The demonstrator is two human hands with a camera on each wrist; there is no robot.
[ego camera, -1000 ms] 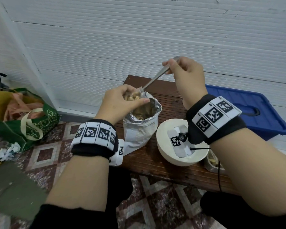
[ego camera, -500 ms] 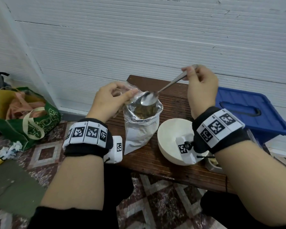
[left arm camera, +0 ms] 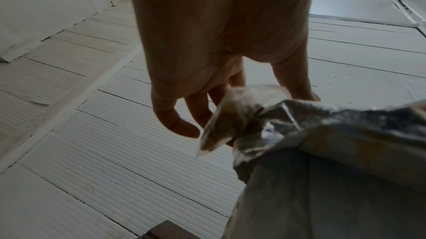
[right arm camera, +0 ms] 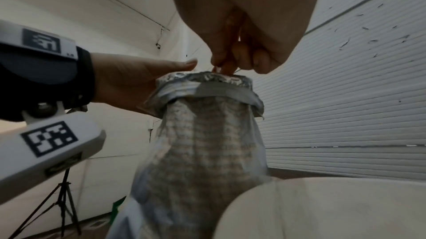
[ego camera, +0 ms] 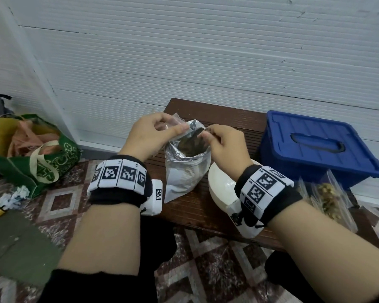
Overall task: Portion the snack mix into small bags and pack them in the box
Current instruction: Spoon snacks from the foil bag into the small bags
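Note:
A silver foil snack bag point(ego camera: 184, 173) stands open on the brown wooden bench point(ego camera: 206, 211), with snack mix dark inside it. My left hand point(ego camera: 173, 127) pinches a small clear bag point(ego camera: 177, 119) beside the foil bag's rim; the left wrist view shows that small bag point(left arm camera: 228, 115) against the foil bag point(left arm camera: 322, 151). My right hand point(ego camera: 206, 134) is low over the foil bag's mouth and pinches the spoon handle point(ego camera: 197, 131). The spoon's bowl is hidden inside. In the right wrist view the fingertips point(right arm camera: 227, 66) sit at the foil bag's rim point(right arm camera: 207, 78).
A white bowl point(ego camera: 221, 184) sits on the bench just right of the foil bag, partly under my right wrist. The blue box point(ego camera: 315, 145) with its lid on stands further right. Filled small bags point(ego camera: 328, 197) lie in front of it. A green tote bag point(ego camera: 42, 158) is on the floor, left.
My right hand came down and left from its raised position, and the spoon went from the small bag's mouth into the foil bag. My left hand kept hold of the small clear bag.

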